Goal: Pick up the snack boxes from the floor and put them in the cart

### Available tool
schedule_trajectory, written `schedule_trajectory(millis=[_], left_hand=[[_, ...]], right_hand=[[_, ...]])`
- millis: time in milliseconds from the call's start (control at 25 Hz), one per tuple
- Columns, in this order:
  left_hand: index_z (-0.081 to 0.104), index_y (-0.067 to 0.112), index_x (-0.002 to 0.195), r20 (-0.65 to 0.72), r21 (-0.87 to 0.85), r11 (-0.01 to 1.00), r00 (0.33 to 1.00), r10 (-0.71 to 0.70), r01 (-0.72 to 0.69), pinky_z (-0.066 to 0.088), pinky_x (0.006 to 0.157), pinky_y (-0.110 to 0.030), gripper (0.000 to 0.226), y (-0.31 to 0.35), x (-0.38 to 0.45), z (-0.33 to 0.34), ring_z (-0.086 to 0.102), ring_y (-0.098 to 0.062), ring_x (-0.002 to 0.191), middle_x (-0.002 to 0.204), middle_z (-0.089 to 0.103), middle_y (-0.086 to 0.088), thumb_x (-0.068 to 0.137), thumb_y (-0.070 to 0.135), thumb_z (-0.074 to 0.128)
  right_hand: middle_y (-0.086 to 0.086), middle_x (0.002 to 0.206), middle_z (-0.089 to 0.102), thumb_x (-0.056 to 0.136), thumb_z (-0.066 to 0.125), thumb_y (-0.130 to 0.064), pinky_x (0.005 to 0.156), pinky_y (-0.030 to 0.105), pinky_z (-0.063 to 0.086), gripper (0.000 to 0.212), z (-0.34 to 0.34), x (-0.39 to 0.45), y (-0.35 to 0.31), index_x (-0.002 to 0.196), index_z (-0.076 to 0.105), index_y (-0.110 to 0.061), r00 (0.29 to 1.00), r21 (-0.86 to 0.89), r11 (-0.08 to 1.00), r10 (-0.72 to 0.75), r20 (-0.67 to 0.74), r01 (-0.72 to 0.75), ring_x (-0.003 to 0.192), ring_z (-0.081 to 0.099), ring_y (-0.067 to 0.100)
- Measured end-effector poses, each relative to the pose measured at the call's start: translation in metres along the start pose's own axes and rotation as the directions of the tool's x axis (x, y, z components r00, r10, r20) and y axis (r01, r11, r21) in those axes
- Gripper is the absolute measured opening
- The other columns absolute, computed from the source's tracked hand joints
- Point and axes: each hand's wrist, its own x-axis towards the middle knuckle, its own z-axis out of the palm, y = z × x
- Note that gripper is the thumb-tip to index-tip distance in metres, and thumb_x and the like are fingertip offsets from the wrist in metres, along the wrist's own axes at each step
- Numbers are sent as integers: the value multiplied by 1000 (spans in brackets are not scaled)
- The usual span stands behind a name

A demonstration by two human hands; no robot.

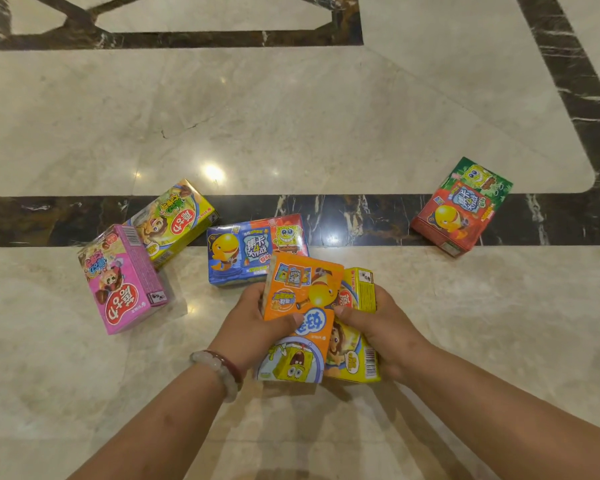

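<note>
Head view, left hand (257, 323): grip curled around the left edge of the orange snack box (300, 317), thumb laid across its front face; a beaded bracelet (219, 367) sits on the wrist.
Head view, right hand (381, 330): grip wrapped around the right side of the yellow snack box (355, 344), thumb pressing the front near the orange box's right edge.
Held boxes: orange box partly overlaps the yellow one; both are held side by side above the floor, near the centre.
Blue snack box (253, 252): lies flat on the marble floor (291, 116), just beyond the held boxes, its far edge on the dark stripe (361, 220).
Pink snack box (122, 282): on the floor at near left, tilted, its far corner just beside a second yellow snack box (174, 220).
Second yellow snack box: on the floor, far left of the blue one, partly across the dark stripe.
Red and green snack box (461, 206): on the floor at far right, well apart from the others, lying over the dark stripe.
Floor: glossy beige marble with dark veined inlay bands.
</note>
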Motion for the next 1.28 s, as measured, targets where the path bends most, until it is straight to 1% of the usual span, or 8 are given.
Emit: schedule_trajectory(millis=[160,280,400,600,760,880,1000,1280], left_hand=[[55,12,116,-2,-152,988,1000,24,-24,53,86,-51,56,16,-5,-11,69,-30,91,106,70,-11,66,19,80],[56,4,118,-9,-259,964,998,57,-58,57,80,-47,58,48,-25,-25,68,-33,92,107,70,-15,64,18,69],[56,9,119,-54,-290,953,996,77,-89,58,75,-45,64,96,-59,-46,70,-30,88,105,71,-11,59,10,78],[53,5,124,-121,-297,942,984,127,-158,58,67,-39,66,197,-143,-73,70,-29,88,108,69,-14,63,21,71],[54,6,121,-139,-309,928,975,173,-209,58,63,-36,66,297,-229,-93,71,-27,82,106,70,-13,60,24,71],[55,5,119,-132,-294,923,967,220,-250,59,69,-43,67,381,-299,-111,70,-32,85,105,70,-15,58,18,81],[56,5,118,-94,-285,910,953,287,-302,55,77,-54,62,474,-371,-131,68,-38,89,104,70,-18,61,20,72],[62,4,108,-71,-271,780,820,568,-564,59,65,-44,48,663,-540,-159,71,-32,76,98,71,-19,62,13,71]], right_hand=[[20,93,72,89,56,-6,79,54,56,18,-12,-5,-18,105,63,-7,986,-69,998,-4,-166,-8,81,70,38],[24,92,71,90,56,-9,70,46,58,17,-27,-29,-38,104,63,0,969,-32,995,88,-230,-98,76,69,36],[24,93,71,86,65,-10,60,39,58,23,-29,-70,-70,106,62,2,970,-14,989,141,-200,-147,69,70,32],[15,86,70,86,62,-5,46,30,55,24,-4,-154,-175,110,59,-3,975,50,999,4,-221,7,56,69,21],[16,100,71,84,67,-10,63,40,59,36,20,-250,-279,118,57,-4,968,34,987,-146,-203,156,77,72,29],[9,106,71,86,68,-18,73,43,59,36,34,-333,-356,119,56,-15,930,-2,952,-300,-213,307,86,71,28],[4,108,69,90,63,-26,76,50,58,33,49,-417,-440,121,52,-24,894,20,909,-404,-194,416,89,71,25],[7,106,70,93,56,-29,65,35,59,33,79,-603,-609,123,50,-20,752,26,755,-649,-114,656,82,73,24]])
